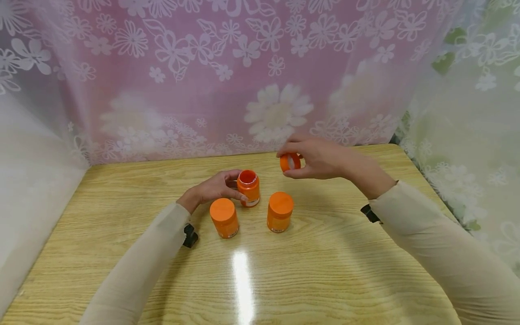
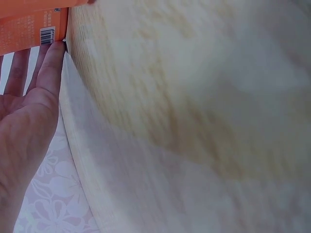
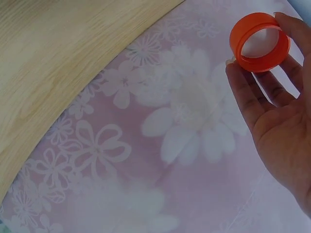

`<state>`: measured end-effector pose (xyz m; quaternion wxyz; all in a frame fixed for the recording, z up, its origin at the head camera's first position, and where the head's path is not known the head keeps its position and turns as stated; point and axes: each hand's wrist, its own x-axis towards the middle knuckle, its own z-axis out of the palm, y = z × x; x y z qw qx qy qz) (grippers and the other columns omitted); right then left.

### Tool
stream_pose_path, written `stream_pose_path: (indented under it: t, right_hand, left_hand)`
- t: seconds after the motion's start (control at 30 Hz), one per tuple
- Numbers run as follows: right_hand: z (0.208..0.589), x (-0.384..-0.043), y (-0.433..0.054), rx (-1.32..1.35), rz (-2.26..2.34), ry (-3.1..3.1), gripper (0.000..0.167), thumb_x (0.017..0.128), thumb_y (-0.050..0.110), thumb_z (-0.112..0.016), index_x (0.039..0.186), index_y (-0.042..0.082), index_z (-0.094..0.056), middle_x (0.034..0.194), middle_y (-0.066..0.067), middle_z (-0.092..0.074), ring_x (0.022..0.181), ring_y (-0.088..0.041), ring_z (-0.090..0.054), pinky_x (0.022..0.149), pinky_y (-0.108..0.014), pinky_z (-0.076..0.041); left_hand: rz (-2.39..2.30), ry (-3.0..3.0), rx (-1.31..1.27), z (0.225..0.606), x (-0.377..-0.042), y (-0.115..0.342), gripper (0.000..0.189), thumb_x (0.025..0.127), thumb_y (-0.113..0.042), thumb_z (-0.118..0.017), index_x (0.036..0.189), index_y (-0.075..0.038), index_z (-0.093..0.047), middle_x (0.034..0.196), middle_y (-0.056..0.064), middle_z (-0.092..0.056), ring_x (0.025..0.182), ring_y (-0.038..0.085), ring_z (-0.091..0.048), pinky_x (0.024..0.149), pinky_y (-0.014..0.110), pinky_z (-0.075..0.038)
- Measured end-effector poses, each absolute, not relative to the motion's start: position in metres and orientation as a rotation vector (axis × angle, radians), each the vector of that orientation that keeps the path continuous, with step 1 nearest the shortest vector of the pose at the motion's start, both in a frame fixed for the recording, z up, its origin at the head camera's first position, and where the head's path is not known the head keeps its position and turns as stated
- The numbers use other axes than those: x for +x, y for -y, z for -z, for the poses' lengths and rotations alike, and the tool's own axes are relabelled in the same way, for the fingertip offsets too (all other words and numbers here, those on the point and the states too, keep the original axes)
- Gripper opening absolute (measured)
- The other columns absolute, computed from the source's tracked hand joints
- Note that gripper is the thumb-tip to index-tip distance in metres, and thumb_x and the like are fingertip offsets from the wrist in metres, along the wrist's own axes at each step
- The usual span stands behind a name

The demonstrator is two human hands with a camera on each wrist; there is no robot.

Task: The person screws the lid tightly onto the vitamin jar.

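My left hand [image 1: 219, 186] grips an uncapped orange jar [image 1: 251, 193] that stands upright near the table's back edge. Thumb in front and fingers behind, it holds the jar from the left side; the threaded mouth faces up. In the left wrist view, part of an orange label with a barcode [image 2: 47, 36] shows beside the fingers [image 2: 48, 73]. Up and to the right, my right hand [image 1: 322, 158] pinches an orange screw lid [image 1: 284, 164] by its rim, apart from the jar. The right wrist view shows the lid's pale inside turned toward the camera.
Two more orange jars, both with lids on, stand nearer me: a left jar [image 1: 224, 219] beside my left wrist and a right jar [image 1: 279, 212]. Behind the wooden table [image 1: 333, 271] hangs a pink flowered curtain [image 1: 195, 90]. A pale flowered curtain [image 1: 467, 149] hangs along the right side.
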<state>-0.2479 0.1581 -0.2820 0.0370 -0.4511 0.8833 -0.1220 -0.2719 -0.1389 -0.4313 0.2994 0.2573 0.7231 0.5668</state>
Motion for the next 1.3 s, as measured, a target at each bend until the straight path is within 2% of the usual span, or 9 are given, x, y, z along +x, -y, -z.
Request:
stream_pose_path:
  t: [0.2, 0.33, 0.47, 0.63, 0.93, 1.3]
  right_hand:
    - [0.284, -0.251, -0.151, -1.358, 0.485, -2.676, 0.033, 0.085, 0.025, -0.074, 0.112, 0.011, -0.061, 0.108, -0.002, -0.054, 0.089, -0.014, -0.054, 0.08, -0.03, -0.05]
    - [0.285, -0.253, -0.147, -1.334, 0.549, -2.656, 0.03, 0.083, 0.023, -0.075, 0.104, 0.012, -0.056, 0.102, -0.001, -0.053, 0.089, -0.015, -0.054, 0.079, -0.03, -0.049]
    - [0.286, -0.256, -0.142, -1.353, 0.588, -2.644, 0.03, 0.082, 0.019, -0.076, 0.094, 0.011, -0.049, 0.09, 0.0, -0.051, 0.079, -0.014, -0.051, 0.071, -0.031, -0.045]
    - [0.288, -0.258, -0.137, -1.365, 0.598, -2.639, 0.032, 0.082, 0.017, -0.074, 0.088, 0.012, -0.044, 0.083, 0.0, -0.051, 0.073, -0.017, -0.049, 0.065, -0.031, -0.041]
    - [0.29, -0.262, -0.124, -1.365, 0.587, -2.637, 0.03, 0.082, 0.016, -0.073, 0.089, 0.013, -0.044, 0.083, 0.0, -0.049, 0.074, -0.017, -0.049, 0.064, -0.03, -0.042]
    - [0.294, -0.263, -0.101, -1.465, 0.608, -2.54, 0.028, 0.08, 0.012, -0.073, 0.099, 0.012, -0.052, 0.098, -0.001, -0.052, 0.087, -0.019, -0.049, 0.075, -0.032, -0.046]
  left_hand:
    - [-1.515, -1.907, 0.675, 0.432, -0.271, 0.139, 0.061, 0.083, -0.013, -0.076, 0.138, -0.013, -0.047, 0.133, 0.005, -0.054, 0.122, 0.022, -0.05, 0.097, 0.038, -0.045]
    - [-1.519, -1.912, 0.674, 0.432, -0.271, 0.14, 0.061, 0.083, -0.013, -0.075, 0.137, -0.013, -0.048, 0.133, 0.004, -0.054, 0.122, 0.021, -0.05, 0.097, 0.038, -0.045]
    - [-1.524, -1.905, 0.679, 0.432, -0.272, 0.139, 0.061, 0.084, -0.011, -0.075, 0.138, -0.013, -0.048, 0.133, 0.005, -0.054, 0.122, 0.022, -0.051, 0.097, 0.038, -0.044]
    - [-1.529, -1.899, 0.682, 0.432, -0.271, 0.138, 0.06, 0.083, -0.01, -0.075, 0.137, -0.013, -0.049, 0.132, 0.005, -0.055, 0.12, 0.022, -0.052, 0.096, 0.038, -0.045]
    - [-1.524, -1.896, 0.689, 0.434, -0.272, 0.139, 0.057, 0.084, -0.012, -0.074, 0.135, -0.013, -0.049, 0.131, 0.005, -0.055, 0.12, 0.021, -0.052, 0.097, 0.037, -0.045]
    - [-1.518, -1.904, 0.694, 0.433, -0.273, 0.14, 0.057, 0.086, -0.012, -0.072, 0.138, -0.014, -0.047, 0.131, 0.005, -0.055, 0.12, 0.022, -0.052, 0.096, 0.037, -0.046]
